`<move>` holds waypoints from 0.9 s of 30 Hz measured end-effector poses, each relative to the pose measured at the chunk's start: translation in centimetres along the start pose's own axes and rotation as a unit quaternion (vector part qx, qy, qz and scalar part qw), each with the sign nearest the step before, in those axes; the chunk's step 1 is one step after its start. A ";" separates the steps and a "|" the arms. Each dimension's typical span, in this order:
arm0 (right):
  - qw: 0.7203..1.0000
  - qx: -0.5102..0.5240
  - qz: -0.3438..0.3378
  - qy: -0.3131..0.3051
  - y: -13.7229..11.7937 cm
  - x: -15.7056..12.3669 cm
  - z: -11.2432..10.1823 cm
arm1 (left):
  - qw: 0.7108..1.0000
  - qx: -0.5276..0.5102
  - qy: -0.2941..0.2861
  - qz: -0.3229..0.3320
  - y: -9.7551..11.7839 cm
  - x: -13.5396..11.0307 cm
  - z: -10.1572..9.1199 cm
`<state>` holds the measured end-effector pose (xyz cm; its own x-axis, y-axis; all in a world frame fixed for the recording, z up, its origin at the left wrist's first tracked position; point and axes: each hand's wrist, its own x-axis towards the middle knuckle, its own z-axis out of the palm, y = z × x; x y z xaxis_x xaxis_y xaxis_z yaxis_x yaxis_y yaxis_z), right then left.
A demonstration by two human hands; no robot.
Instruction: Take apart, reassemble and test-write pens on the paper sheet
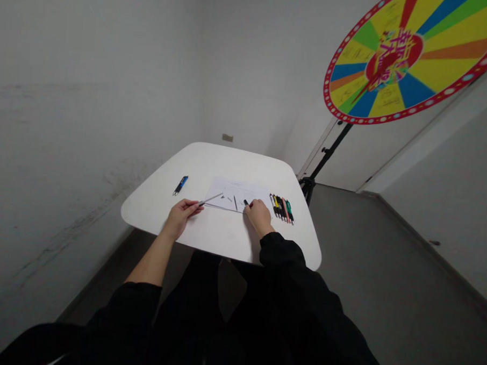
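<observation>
A thin silver-grey rod with a dark lower end (pixel 212 199), perhaps a pen refill, is pinched between the fingertips of my left hand (pixel 179 218). It points up and right over sheets of white paper (pixel 239 185). My right hand (pixel 259 216) is closed around a short black piece (pixel 246 203) at the paper's right side; most of that piece is hidden by the fingers. Between the hands, on the paper, lie a slim dark stick (pixel 235 203), a tiny light part (pixel 229 199) and a small dark-and-silver part (pixel 223 196).
Two pens, blue and dark (pixel 181 185), lie at the left of the white table (pixel 200 159). Several pens in mixed colours (pixel 282 208) form a row at the right. A colourful prize wheel (pixel 394 60) stands on a black stand (pixel 327 156) beyond the table's right edge.
</observation>
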<state>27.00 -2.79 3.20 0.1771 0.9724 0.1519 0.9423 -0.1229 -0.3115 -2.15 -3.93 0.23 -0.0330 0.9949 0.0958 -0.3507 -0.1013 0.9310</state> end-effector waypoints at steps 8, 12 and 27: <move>0.997 0.022 -0.052 0.043 1.1 0.5 -0.6 | 1.000 0.014 -0.003 -0.005 0.5 -0.3 0.3; 0.977 0.049 -0.201 0.050 1.6 1.2 -2.5 | 1.000 0.021 -0.009 0.000 0.5 -0.3 0.3; 0.922 0.002 -0.385 0.047 -1.2 -0.2 -6.7 | 0.998 0.046 -0.030 -0.009 0.5 -0.6 0.6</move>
<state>27.69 -4.15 9.83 -0.5200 0.7498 0.4092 0.7977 0.5976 -0.0813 -1.76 -4.55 0.81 0.0288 0.9948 0.0972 -0.2631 -0.0863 0.9609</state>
